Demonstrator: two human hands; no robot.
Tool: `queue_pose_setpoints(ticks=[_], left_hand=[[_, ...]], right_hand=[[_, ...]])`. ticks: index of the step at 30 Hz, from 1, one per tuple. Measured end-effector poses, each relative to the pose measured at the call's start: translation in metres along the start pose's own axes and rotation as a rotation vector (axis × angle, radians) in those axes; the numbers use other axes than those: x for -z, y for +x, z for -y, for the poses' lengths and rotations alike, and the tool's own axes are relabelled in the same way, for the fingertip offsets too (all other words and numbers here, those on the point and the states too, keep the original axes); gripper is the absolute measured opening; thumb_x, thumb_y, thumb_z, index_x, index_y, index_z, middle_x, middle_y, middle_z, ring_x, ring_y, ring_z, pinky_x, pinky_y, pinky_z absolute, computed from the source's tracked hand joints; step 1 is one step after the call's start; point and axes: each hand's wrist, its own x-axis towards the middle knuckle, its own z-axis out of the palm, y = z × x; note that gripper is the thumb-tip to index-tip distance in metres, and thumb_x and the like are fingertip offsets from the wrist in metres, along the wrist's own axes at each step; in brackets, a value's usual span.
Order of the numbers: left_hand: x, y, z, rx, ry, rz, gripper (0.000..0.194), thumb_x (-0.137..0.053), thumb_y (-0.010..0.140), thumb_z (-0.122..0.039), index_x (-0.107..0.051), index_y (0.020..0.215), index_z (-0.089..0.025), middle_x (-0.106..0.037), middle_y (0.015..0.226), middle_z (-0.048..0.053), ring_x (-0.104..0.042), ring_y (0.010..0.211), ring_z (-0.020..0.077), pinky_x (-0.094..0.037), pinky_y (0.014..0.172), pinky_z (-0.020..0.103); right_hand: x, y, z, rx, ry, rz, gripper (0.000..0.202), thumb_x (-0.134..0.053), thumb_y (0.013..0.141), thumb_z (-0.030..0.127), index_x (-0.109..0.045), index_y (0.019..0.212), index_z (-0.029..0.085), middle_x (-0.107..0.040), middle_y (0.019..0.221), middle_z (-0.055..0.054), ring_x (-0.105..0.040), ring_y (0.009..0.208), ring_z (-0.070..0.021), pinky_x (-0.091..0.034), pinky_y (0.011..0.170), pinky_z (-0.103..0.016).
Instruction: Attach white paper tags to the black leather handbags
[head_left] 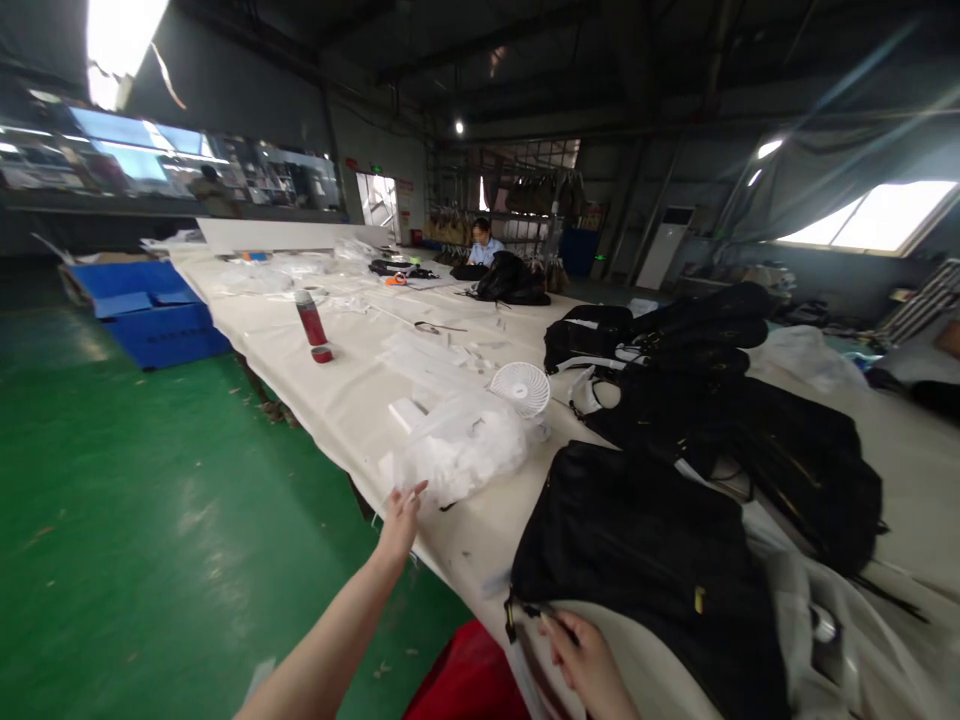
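My left hand (403, 518) reaches over the table's near left edge, fingers stretched out and apart, with nothing visible in it. Its fingertips are at the border of a heap of clear plastic bags (480, 440); whether they touch is hard to tell. My right hand (589, 660) is low in the view, its fingers curled in a pinch at the lower left edge of a black bag (637, 540). A dark bit of the bag's edge shows at the fingertips. The bag lies flat, with a small yellow tag (700, 600) on it.
A white fan (520, 389) stands beyond the plastic. Further along are a red flask (309, 320) and its red cup (322, 354). More black bags (750, 430) pile up at right. Blue boxes (161, 330) sit on the green floor. A person (484, 248) sits at the far end.
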Motion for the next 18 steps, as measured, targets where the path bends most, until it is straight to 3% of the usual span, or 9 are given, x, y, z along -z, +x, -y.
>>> queue_pose_setpoints(ticks=[2, 4, 7, 12, 16, 18], left_hand=[[0.012, -0.018, 0.01, 0.002, 0.027, -0.043, 0.053, -0.027, 0.093, -0.038, -0.054, 0.131, -0.012, -0.023, 0.157, 0.012, -0.002, 0.15, 0.0272, -0.008, 0.121, 0.045], [0.029, -0.036, 0.02, -0.009, 0.049, -0.111, 0.053, -0.03, 0.092, -0.043, -0.055, 0.13, -0.015, -0.01, 0.16, 0.009, -0.004, 0.149, 0.0286, -0.011, 0.121, 0.046], [0.057, -0.057, 0.029, -0.031, 0.064, -0.213, 0.054, -0.034, 0.09, -0.048, -0.058, 0.128, -0.018, -0.006, 0.162, 0.006, -0.011, 0.148, 0.0296, -0.017, 0.121, 0.046], [0.088, -0.068, 0.027, 0.034, 0.074, -0.219, 0.052, -0.033, 0.089, -0.05, -0.061, 0.121, -0.021, -0.033, 0.153, 0.009, -0.033, 0.141, 0.028, -0.034, 0.114, 0.047], [0.093, -0.078, 0.011, 0.008, 0.307, -0.334, 0.043, -0.03, 0.088, -0.043, -0.06, 0.109, -0.021, -0.048, 0.142, 0.012, -0.038, 0.137, 0.0296, -0.023, 0.115, 0.058], [0.094, -0.092, 0.0, -0.042, 0.4, -0.186, 0.039, -0.032, 0.089, -0.044, -0.061, 0.1, -0.021, -0.058, 0.131, 0.012, -0.05, 0.127, 0.0295, -0.032, 0.111, 0.057]], right_hand=[[0.002, -0.01, 0.011, -0.049, 0.082, 0.037, 0.059, -0.065, 0.063, 0.075, -0.067, 0.073, 0.016, -0.048, 0.049, 0.004, -0.03, 0.037, -0.0049, -0.015, 0.039, -0.023], [0.003, -0.021, 0.022, -0.142, 0.181, 0.093, 0.052, -0.067, 0.067, 0.068, -0.068, 0.076, 0.017, -0.052, 0.055, 0.003, -0.034, 0.041, -0.0044, -0.015, 0.04, -0.021], [0.001, -0.034, 0.035, -0.212, 0.34, 0.238, 0.038, -0.067, 0.075, 0.055, -0.069, 0.08, 0.018, -0.054, 0.061, 0.003, -0.032, 0.043, -0.0023, -0.014, 0.04, -0.018], [-0.01, -0.037, 0.037, -0.247, 0.398, 0.339, 0.04, -0.072, 0.071, 0.055, -0.07, 0.08, 0.016, -0.053, 0.059, 0.004, -0.032, 0.038, -0.0008, -0.01, 0.038, -0.018], [-0.016, -0.042, 0.044, -0.252, 0.46, 0.396, 0.037, -0.075, 0.07, 0.053, -0.07, 0.078, 0.017, -0.059, 0.061, 0.001, -0.045, 0.043, -0.0064, -0.026, 0.041, -0.02], [-0.018, -0.047, 0.052, -0.191, 0.533, 0.435, 0.032, -0.074, 0.073, 0.05, -0.07, 0.073, 0.018, -0.062, 0.064, -0.002, -0.052, 0.053, -0.011, -0.037, 0.051, -0.024]])
